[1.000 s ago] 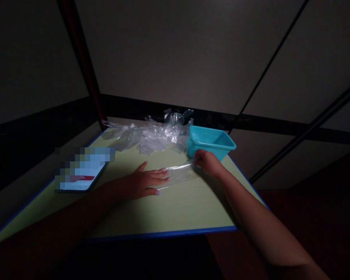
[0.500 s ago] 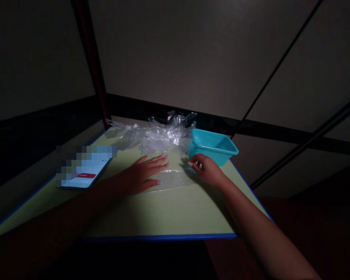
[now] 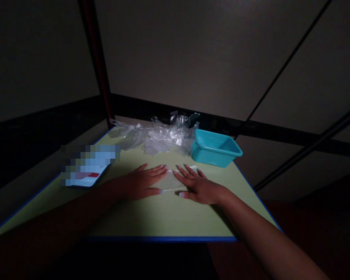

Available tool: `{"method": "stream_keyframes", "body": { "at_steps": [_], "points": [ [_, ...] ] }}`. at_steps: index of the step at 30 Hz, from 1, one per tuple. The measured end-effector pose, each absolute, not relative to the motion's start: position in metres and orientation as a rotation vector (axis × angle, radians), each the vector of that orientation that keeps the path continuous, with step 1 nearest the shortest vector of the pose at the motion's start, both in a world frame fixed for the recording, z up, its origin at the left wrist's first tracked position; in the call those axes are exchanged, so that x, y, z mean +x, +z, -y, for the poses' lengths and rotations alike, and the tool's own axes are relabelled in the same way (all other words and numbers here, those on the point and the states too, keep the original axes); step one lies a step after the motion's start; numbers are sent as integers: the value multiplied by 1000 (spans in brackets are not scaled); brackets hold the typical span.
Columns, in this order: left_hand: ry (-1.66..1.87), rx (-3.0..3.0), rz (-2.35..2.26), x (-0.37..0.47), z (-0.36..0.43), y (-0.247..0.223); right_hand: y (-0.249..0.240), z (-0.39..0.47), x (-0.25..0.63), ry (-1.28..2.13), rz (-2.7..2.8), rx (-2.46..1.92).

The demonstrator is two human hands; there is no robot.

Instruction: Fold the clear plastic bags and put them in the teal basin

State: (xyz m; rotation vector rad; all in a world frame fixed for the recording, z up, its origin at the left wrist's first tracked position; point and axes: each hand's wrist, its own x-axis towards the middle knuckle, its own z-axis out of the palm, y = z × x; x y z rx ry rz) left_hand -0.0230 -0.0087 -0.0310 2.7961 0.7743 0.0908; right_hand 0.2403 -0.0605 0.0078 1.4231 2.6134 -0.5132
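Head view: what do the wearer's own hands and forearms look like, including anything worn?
The left hand and right hand are gloveless, with pale, glossy nails. No rings or watch can be made out. No sleeves show, though shadow hides much.

Indoors, kind of place unclear: dim panelled walls [image 3: 192, 58] and a blue-edged table [image 3: 175, 217]

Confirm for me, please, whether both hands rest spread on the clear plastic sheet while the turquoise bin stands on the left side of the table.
Not quite: the head view shows the bin on the right side of the table, not the left. The left hand and right hand do rest spread on the clear plastic sheet.
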Motion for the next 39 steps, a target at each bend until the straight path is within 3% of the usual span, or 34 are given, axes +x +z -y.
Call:
{"method": "stream_keyframes", "body": {
  "at_steps": [13, 19, 24, 29, 39],
  "points": [
    [76, 2771, -843, -21, 11, -22, 16, 51, 257, -438, -2305, 1704],
    [660, 2696, -829, -16, 13, -2, 10, 51, 259, -366, -2648, 1583],
    [981, 2152, -775, -12, 9, 2, 18, 59, 252, -442, -2834, 1444],
    [800, 1533, -660, -4, -5, -17, 17, 66, 243, -534, -2781, 1296],
    [499, 1903, -746, -13, 11, -10, 14, 69, 237, -567, -2703, 1256]
  ]
}}
